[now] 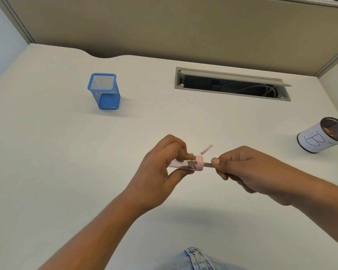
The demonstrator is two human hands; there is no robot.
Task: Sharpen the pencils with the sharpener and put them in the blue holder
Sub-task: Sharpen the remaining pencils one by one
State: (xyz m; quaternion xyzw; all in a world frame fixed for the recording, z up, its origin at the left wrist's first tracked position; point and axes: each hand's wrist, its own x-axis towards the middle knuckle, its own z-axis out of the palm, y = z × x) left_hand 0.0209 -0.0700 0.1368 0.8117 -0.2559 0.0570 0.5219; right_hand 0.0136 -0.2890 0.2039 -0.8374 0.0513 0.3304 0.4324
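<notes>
Pencil [208,164] looks light and stiff; we pinch it close to the sharpener [191,164] with our right hand [248,170]. Left hand [160,172] curls round the slick plastic body.

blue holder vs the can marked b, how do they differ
The blue holder is square, bare blue mesh; the can is round, dark mesh wrapped in white paper. The blue holder stands back left; the can sits at the right edge of view. The blue holder looks empty; the can shows something brownish inside. Both are upright, open-topped mesh.
</notes>
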